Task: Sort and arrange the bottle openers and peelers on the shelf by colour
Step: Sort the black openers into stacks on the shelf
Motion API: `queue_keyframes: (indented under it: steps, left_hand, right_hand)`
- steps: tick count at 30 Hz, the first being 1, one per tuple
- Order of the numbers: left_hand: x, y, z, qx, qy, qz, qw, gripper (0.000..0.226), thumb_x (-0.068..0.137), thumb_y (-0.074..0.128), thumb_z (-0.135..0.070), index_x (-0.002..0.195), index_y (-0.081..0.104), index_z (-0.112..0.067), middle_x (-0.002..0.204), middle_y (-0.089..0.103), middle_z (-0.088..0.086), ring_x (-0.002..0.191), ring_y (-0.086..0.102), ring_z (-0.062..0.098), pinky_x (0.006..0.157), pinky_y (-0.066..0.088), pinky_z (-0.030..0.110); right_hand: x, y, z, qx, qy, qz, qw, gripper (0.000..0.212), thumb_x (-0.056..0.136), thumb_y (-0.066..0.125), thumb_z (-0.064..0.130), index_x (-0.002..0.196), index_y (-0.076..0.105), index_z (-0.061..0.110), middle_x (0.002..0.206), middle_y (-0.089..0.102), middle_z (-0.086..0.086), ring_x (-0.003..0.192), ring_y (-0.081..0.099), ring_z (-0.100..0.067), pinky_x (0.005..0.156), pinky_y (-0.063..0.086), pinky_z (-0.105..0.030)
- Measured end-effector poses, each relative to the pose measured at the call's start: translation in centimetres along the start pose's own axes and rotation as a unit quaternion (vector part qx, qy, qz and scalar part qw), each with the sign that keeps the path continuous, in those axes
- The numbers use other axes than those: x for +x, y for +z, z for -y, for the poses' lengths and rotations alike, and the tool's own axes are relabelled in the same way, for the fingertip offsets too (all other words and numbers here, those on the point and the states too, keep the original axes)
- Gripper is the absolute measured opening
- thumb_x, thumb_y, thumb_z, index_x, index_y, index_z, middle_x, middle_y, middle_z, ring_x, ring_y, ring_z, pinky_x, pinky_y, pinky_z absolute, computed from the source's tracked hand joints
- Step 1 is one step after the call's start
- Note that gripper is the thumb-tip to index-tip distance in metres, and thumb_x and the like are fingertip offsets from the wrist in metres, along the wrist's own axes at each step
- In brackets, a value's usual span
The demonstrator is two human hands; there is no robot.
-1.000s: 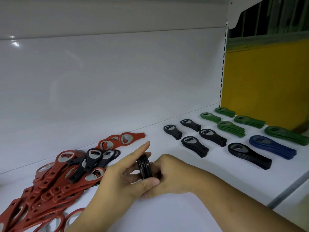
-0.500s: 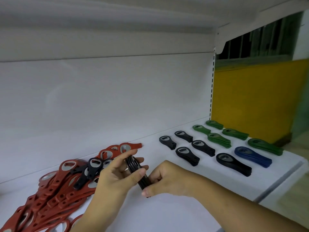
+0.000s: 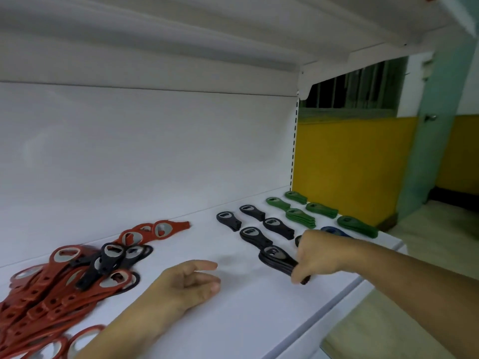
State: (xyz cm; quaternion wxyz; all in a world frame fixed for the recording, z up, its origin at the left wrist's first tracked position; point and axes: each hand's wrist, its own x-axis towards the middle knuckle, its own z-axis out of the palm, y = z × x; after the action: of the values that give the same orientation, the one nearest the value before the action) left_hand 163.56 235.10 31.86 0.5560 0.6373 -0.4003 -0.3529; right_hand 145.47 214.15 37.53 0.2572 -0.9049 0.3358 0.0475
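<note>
Nearest, at the lower left, a loose heap of red openers (image 3: 39,294) is spread over the white shelf (image 3: 233,327). They are flat, matte strips with slotted handles and oval heads lined with grey metal. A few black openers (image 3: 110,256) of the same shape are laid across the heap.

Just right of it the left hand (image 3: 186,283) is seen low over the shelf, palm down, with its fingers loosely bent and nothing held in them. Farther right, the right hand (image 3: 317,252) is closed around the handle end of a stack of black bottle openers (image 3: 276,259). Thumb and curled fingers are clamped on it, and the rounded heads are pointed away toward the back. Whether the stack touches the shelf cannot be told.

Behind it four sorted black stacks (image 3: 255,237) are set in two rows. They are short, thick and teardrop-shaped, each with a metal-lined opening. One more dark stack (image 3: 298,240) and a blue stack (image 3: 334,231) are largely hidden by the right hand and wrist. Beyond, five green stacks (image 3: 300,217) are ranged at the shelf's far right end.

Everything is backed by a smooth, glossy white panel (image 3: 129,156), and a yellow wall (image 3: 350,164) is seen past the shelf's edge.
</note>
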Motion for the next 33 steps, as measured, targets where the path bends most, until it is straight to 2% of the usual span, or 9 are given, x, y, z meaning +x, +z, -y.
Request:
queue_keyframes:
  steps: [4,8,13,15,18,20,23,28,33]
  left_hand:
    - [-0.1,0.2,0.2,0.044,-0.003,-0.012,0.999,0.053,0.051,0.079,-0.049,0.1,0.069,-0.031,0.101,0.073,0.002,0.105,0.064,0.03,0.105,0.04,0.052]
    - [-0.8,0.6,-0.3,0.05,0.006,-0.013,0.999,0.046,0.056,0.076,-0.051,0.097,0.069,-0.033,0.1,0.072,0.004,0.106,0.063,0.031,0.103,0.043,0.049]
    - [-1.3,0.5,-0.8,0.058,0.004,-0.048,0.997,0.026,0.082,0.071,-0.03,0.104,0.065,-0.018,0.09,0.068,0.006,0.091,0.068,0.024,0.096,0.051,0.039]
    - [-1.1,0.3,-0.8,0.081,0.019,-0.084,0.993,0.008,0.09,0.062,-0.02,0.096,0.066,-0.019,0.084,0.066,0.001,0.076,0.065,0.014,0.082,0.054,0.035]
    - [-1.0,-0.2,-0.9,0.136,0.037,-0.145,0.979,0.015,0.092,0.053,-0.019,0.086,0.066,-0.024,0.076,0.065,-0.005,0.058,0.056,0.004,0.059,0.049,0.021]
    - [-0.9,-0.6,-0.9,0.154,0.047,-0.188,0.969,0.016,0.091,0.053,-0.019,0.085,0.067,-0.024,0.07,0.063,-0.009,0.051,0.051,0.0,0.05,0.044,0.014]
    - [-0.6,-1.8,-0.6,0.203,0.058,-0.311,0.927,0.018,0.089,0.052,-0.016,0.086,0.07,-0.018,0.068,0.062,-0.011,0.06,0.055,0.003,0.058,0.048,0.02]
    - [-1.3,-6.2,-0.4,0.301,0.034,-0.505,0.808,0.018,0.081,0.056,-0.017,0.09,0.071,-0.021,0.08,0.067,-0.008,0.074,0.06,0.012,0.067,0.052,0.031]
    - [-1.9,-9.7,0.4,0.436,-0.116,-0.553,0.7,0.03,0.082,0.056,-0.04,0.106,0.065,-0.025,0.105,0.061,-0.006,0.105,0.047,0.02,0.084,0.042,0.032]
  right_hand:
    - [1.0,-0.7,-0.9,-0.073,0.048,-0.008,0.996,0.05,0.062,0.074,0.021,0.044,0.028,0.019,0.044,0.025,0.006,0.044,0.023,-0.013,0.046,0.014,-0.024]
    - [2.3,-0.4,-0.3,-0.096,0.063,-0.007,0.993,0.045,0.06,0.076,0.026,0.053,0.033,0.015,0.049,0.029,0.002,0.044,0.027,-0.016,0.045,0.019,-0.022]
    - [2.8,-0.9,0.9,-0.239,0.007,-0.088,0.967,0.065,0.076,0.064,0.063,0.046,0.026,0.02,0.039,0.019,0.008,0.039,0.022,-0.011,0.044,0.017,-0.025]
    - [3.2,-0.1,1.9,-0.151,-0.078,-0.118,0.978,0.064,0.08,0.063,0.057,0.044,0.028,0.018,0.043,0.018,0.004,0.042,0.022,-0.013,0.046,0.017,-0.023]
    - [3.1,2.9,5.3,0.03,-0.14,0.017,0.99,0.041,0.081,0.066,0.047,0.054,0.057,0.018,0.05,0.032,0.002,0.046,0.031,-0.013,0.047,0.027,-0.018]
    - [3.7,5.5,7.6,0.023,-0.17,0.056,0.983,0.038,0.083,0.067,0.041,0.057,0.057,0.016,0.049,0.04,0.008,0.045,0.037,-0.008,0.049,0.031,-0.018]
    - [5.7,8.9,10.9,-0.054,-0.207,-0.031,0.976,0.03,0.086,0.062,0.04,0.063,0.054,0.023,0.058,0.052,0.009,0.051,0.046,-0.003,0.048,0.032,-0.015]
    - [10.7,11.0,15.0,-0.129,-0.181,-0.105,0.969,0.043,0.092,0.046,0.045,0.058,0.037,0.02,0.057,0.041,0.006,0.052,0.039,-0.011,0.045,0.027,-0.024]
    - [12.5,11.9,16.1,-0.097,-0.197,-0.155,0.963,0.037,0.091,0.045,0.04,0.062,0.038,0.019,0.061,0.044,0.006,0.054,0.04,-0.012,0.046,0.028,-0.023]
